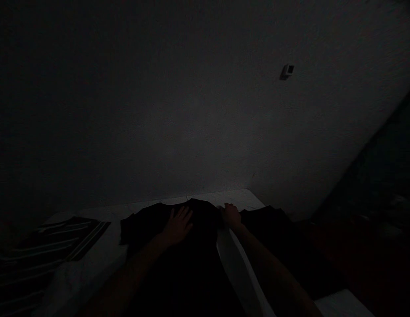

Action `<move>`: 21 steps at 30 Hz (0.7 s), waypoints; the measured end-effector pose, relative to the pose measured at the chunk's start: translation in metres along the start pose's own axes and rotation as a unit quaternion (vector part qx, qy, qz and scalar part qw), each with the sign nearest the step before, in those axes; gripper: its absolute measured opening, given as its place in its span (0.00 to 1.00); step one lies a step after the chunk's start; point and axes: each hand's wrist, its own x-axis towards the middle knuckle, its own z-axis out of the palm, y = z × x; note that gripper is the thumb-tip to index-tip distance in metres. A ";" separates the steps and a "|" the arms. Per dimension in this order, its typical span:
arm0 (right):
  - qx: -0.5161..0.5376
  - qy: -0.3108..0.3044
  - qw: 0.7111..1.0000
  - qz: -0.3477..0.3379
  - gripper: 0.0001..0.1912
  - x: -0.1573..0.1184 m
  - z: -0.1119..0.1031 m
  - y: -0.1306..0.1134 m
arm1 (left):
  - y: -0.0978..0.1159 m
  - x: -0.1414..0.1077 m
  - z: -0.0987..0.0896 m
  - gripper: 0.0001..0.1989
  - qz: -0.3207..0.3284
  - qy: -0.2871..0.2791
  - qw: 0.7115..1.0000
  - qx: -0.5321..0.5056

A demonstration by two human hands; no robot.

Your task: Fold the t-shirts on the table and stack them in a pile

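Note:
A black garment (188,273) lies spread out on a pale surface (102,259), its top edge near the wall. Flat on its upper part rests my left hand (178,225), with the fingers spread. My right hand (231,215) is at the garment's upper right edge, fingers curled round what looks like its dark cloth. The picture is very dark, so folds and seams in the black cloth do not show.
A striped dark cloth (59,246) lies at the left. Another black cloth (290,251) lies to the right. Behind rises a grey wall (191,110) with a small fixture (288,70). Dim shapes at the far right are unclear.

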 end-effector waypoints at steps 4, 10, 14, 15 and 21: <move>0.015 -0.014 1.000 0.002 0.17 0.005 0.008 -0.007 | 0.034 0.078 0.010 0.28 0.031 -0.005 0.999 -0.013; 0.111 0.013 0.993 -0.037 0.10 0.003 0.031 -0.003 | 0.034 0.132 0.050 0.27 0.024 -0.008 1.000 -0.012; 0.173 0.045 0.984 -0.016 0.16 0.008 0.045 0.005 | 0.030 0.139 0.065 0.29 0.012 -0.001 1.000 -0.006; 0.184 0.052 0.982 -0.007 0.17 0.009 0.046 0.007 | 0.030 0.139 0.065 0.30 0.010 -0.001 1.000 -0.004; 0.222 0.073 0.972 0.009 0.21 0.001 0.022 0.021 | 0.039 0.140 0.049 0.29 -0.006 -0.020 1.000 -0.004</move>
